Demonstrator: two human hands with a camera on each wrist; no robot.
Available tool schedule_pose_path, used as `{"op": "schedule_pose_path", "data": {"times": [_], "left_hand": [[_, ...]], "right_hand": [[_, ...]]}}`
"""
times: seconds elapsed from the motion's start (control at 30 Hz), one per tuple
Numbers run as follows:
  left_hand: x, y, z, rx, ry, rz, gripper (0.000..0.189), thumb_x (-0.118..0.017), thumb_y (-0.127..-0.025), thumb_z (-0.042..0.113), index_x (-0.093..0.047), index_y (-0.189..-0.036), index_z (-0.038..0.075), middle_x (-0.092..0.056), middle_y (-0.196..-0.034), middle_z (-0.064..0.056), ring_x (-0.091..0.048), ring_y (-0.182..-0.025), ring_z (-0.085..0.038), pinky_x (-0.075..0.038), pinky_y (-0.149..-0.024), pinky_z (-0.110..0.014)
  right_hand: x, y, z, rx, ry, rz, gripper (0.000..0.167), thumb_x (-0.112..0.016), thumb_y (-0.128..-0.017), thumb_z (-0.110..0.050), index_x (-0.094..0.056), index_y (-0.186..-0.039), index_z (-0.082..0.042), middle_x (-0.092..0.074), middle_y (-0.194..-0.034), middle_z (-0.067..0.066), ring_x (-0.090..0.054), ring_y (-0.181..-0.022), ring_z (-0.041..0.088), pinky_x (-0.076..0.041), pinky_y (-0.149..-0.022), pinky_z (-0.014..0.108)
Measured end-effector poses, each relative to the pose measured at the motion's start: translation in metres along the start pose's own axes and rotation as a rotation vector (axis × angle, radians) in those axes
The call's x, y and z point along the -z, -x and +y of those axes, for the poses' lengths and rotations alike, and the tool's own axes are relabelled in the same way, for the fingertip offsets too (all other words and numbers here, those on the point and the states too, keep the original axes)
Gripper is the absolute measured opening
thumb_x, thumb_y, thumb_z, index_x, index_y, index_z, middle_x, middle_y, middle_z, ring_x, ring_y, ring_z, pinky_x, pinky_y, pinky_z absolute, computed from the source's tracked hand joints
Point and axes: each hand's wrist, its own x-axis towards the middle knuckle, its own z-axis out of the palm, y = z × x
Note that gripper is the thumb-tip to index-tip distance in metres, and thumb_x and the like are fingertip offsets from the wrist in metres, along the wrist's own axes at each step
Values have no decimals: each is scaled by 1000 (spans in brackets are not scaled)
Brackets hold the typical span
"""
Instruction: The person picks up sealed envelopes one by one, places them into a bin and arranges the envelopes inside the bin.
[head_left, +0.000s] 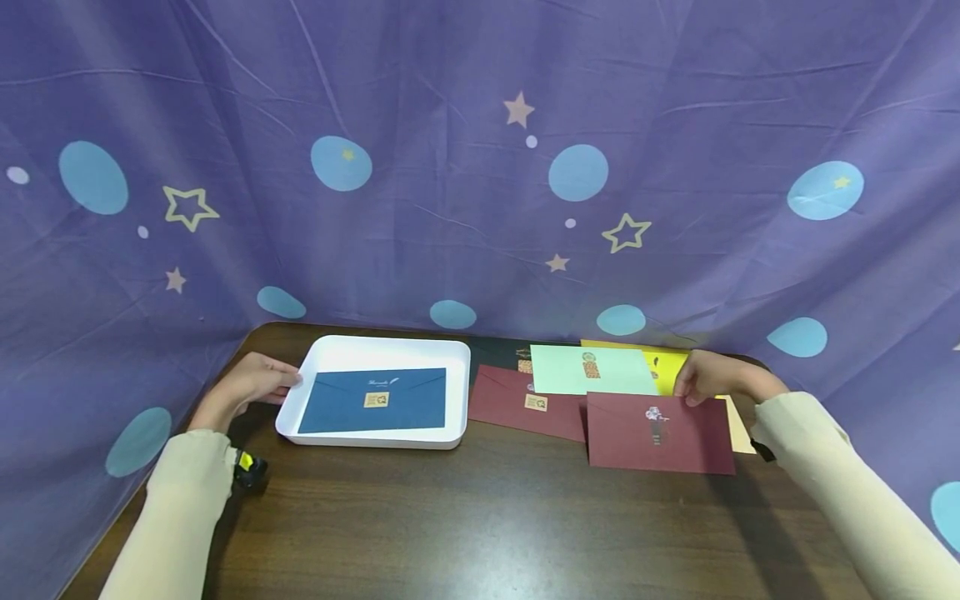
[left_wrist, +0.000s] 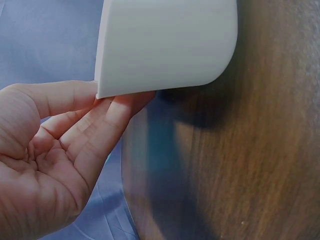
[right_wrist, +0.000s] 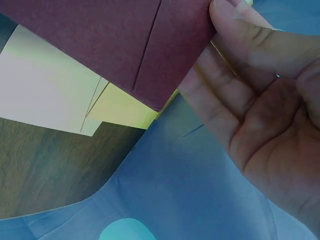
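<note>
My left hand (head_left: 260,381) pinches the left rim of a white tray (head_left: 393,344); in the left wrist view, the thumb (left_wrist: 65,97) is at the rim's edge and fingers lie against the outer wall. Inside the tray lies a blue envelope (head_left: 408,400) with a small tan label. On the right, my right hand (head_left: 705,377) holds a maroon envelope (head_left: 622,442) by its upper edge, with a pale flower print on its face. The right wrist view shows the thumb on one face of this maroon envelope (right_wrist: 115,40) and the other fingers behind it.
Behind the held envelope, several others overlap: a second maroon one (head_left: 498,400), a mint green one (head_left: 555,371), a yellow one (head_left: 671,364), a dark one (head_left: 495,350) and a cream one (head_left: 741,433). The brown table (head_left: 420,517) meets a purple patterned cloth (head_left: 480,250) at the back.
</note>
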Motion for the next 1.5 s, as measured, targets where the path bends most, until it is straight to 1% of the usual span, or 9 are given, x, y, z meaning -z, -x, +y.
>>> {"op": "schedule_pose_path", "data": {"times": [0.23, 0.5, 0.63, 0.77, 1.0, 1.1, 1.23, 1.37, 1.5], "left_hand": [[0, 1, 0, -3, -8, 2, 44, -63, -97, 11, -58, -127, -20, -71, -111, -25, -70, -83, -13, -65, -74, -31], [-1, 2, -2, -16, 1, -4, 45, -63, -96, 11, -57, -127, -21, -73, -103, -16, -69, -82, -12, -65, -74, -30], [-1, 2, -2, -16, 2, -1, 44, -63, -96, 11, -57, -127, -21, -73, -102, -16, -69, -82, -12, -65, -74, -31], [-1, 2, -2, -18, -3, 2, 44, -63, -97, 11, -57, -127, -21, -73, -104, -18, -70, -82, -13, -65, -74, -31], [0, 0, -2, -10, -21, -1, 45, -63, -98, 12, -56, -129, -20, -70, -116, -28, -71, -87, -17, -65, -76, -33], [0, -1, -2, -15, -27, -2, 46, -63, -98, 12, -56, -129, -21, -67, -120, -31, -71, -89, -18, -65, -76, -33], [0, -2, -2, -13, -30, 1, 46, -63, -97, 13, -57, -129, -20, -65, -123, -33, -71, -90, -18, -65, -76, -32], [-1, -2, -2, -8, -31, 1, 46, -63, -98, 13, -57, -130, -19, -65, -125, -33, -71, -90, -18, -65, -77, -32], [-1, -3, -3, -19, -24, 0, 45, -62, -98, 13, -57, -129, -20, -67, -121, -31, -71, -89, -16, -65, -77, -32]], "right_hand": [[1, 0, -1, -19, -85, -15, 14, -75, -77, 15, -76, -90, 10, -76, -83, 16, -61, -70, 8, -54, -62, 20], [2, 0, -6, -43, -138, -14, 13, -73, -79, 15, -75, -91, 10, -75, -84, 14, -64, -73, 8, -58, -65, 20], [0, -3, -7, -46, -176, -6, 13, -70, -81, 17, -74, -90, 9, -75, -83, 12, -63, -73, 9, -58, -66, 21], [-3, -6, -6, -20, -196, 23, 13, -67, -82, 18, -74, -90, 11, -74, -82, 13, -63, -71, 8, -58, -65, 22], [-5, -12, -14, 30, -253, 97, 16, -72, -81, 12, -74, -97, 14, -75, -87, 18, -63, -73, 4, -57, -66, 21], [-5, -14, -20, 38, -283, 122, 17, -73, -82, 10, -74, -98, 14, -76, -86, 13, -62, -74, 4, -56, -67, 22], [-6, -20, -27, 27, -345, 144, 17, -73, -83, 9, -73, -100, 14, -74, -81, 4, -61, -73, 4, -56, -68, 22], [-6, -26, -33, 25, -395, 158, 18, -73, -84, 9, -73, -101, 15, -74, -81, 2, -62, -73, 6, -57, -69, 22], [-7, -33, -43, 29, -415, 171, 17, -72, -85, 10, -72, -101, 15, -74, -80, 2, -63, -73, 6, -58, -71, 22]]}}
